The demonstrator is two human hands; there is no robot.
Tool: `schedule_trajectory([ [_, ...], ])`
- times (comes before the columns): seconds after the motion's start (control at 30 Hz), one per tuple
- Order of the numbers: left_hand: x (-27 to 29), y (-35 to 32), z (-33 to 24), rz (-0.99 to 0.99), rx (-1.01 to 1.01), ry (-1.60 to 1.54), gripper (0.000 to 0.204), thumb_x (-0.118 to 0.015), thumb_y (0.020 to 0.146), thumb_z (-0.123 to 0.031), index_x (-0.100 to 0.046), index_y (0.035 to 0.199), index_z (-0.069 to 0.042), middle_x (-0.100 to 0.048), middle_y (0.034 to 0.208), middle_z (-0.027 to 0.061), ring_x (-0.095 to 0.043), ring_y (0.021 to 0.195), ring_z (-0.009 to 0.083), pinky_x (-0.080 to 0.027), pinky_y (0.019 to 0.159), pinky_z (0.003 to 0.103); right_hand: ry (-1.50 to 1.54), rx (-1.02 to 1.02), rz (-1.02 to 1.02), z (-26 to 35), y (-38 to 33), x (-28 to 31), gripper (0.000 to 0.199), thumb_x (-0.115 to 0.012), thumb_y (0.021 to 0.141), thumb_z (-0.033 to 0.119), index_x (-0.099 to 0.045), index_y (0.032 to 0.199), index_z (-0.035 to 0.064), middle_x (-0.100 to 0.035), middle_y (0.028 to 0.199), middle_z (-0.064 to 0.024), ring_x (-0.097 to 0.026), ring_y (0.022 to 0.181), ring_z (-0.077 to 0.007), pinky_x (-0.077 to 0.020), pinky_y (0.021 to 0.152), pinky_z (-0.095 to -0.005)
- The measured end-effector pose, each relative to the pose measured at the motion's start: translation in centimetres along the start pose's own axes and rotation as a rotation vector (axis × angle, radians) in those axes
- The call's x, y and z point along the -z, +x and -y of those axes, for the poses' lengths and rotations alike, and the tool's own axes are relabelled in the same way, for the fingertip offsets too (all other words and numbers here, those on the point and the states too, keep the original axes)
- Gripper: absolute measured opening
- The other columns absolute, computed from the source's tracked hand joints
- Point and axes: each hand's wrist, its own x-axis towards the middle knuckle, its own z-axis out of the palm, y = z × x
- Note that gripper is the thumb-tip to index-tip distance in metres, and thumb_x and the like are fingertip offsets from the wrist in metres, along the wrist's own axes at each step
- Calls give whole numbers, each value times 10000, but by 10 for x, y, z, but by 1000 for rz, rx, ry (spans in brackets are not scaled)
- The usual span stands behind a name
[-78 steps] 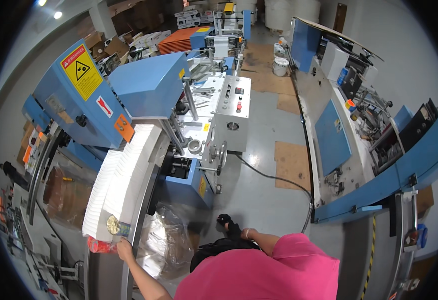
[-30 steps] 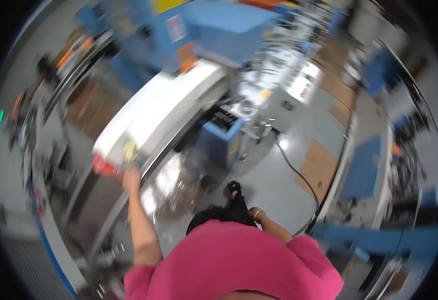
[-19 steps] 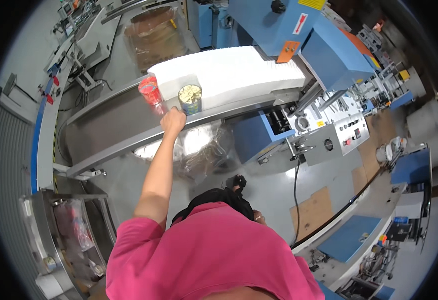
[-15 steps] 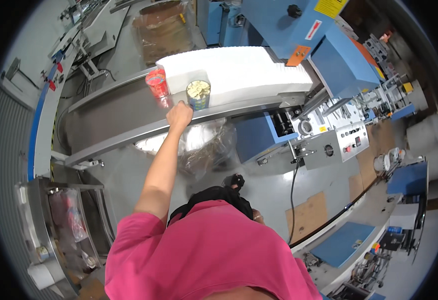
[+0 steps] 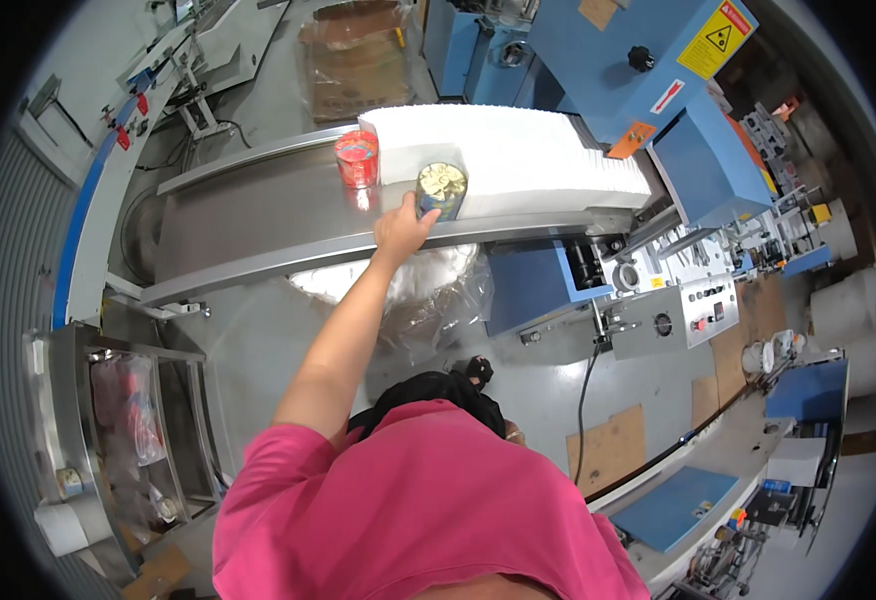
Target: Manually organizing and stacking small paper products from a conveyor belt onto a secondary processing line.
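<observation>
Between you and the patterned can [image 5: 442, 195] runs the near rail [image 5: 258, 267] of the metal trough [image 5: 258, 200]; your left forearm crosses over it. A ridged white stack [image 5: 528, 150] fills the trough's right part up to the blue machine [image 5: 598, 60], just behind the can. Clear plastic [image 5: 438, 310] lies bunched below the rail. The metal rack [image 5: 63, 380] at your left holds a clear bag [image 5: 138, 410] with something red inside.

A red can [image 5: 358, 158] stands in the trough, left of the patterned one. You can't tell from here what either can contains.

The patterned can is upright, dark-sided, its top pale yellow. Your left hand [image 5: 403, 232] has fingers and thumb parted against its near-left side; how firmly they close, you cannot tell. Your right hand [image 5: 515, 433] is mostly hidden by your body, its state unclear.
</observation>
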Motion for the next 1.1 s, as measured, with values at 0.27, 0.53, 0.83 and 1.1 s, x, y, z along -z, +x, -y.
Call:
schedule_trajectory([
  [0.27,-12,1,10,-15,21,33,398,-507,877,-317,-465,1184,-67,-650,778,211,-634,745,402,-478,697,511,-283,151,-21,17,59,54,267,-602,803,282,-678,971,89,-664,912,-122,-612,838,-281,-493,727,-397],
  [0.53,-2,-6,-1,39,55,64,376,-476,901,-301,-434,1192,-66,-651,720,193,-635,674,400,-481,648,519,-562,289,-7,21,143,116,254,-595,797,286,-684,945,100,-671,948,-136,-625,898,-307,-499,779,-415],
  [0.83,-7,-8,2,32,-1,118,476,-449,918,-286,-390,1293,2,-646,719,209,-627,673,394,-468,682,506,-526,417,-35,133,217,202,139,-649,742,155,-692,860,95,-686,918,-130,-644,879,-335,-512,767,-426],
  [1.1,5,-4,-3,149,75,103,476,-472,893,-259,-383,1279,5,-647,762,231,-621,669,422,-468,672,532,-312,528,-190,193,268,253,179,-702,682,222,-665,786,81,-644,926,-165,-605,932,-364,-501,782,-436],
])
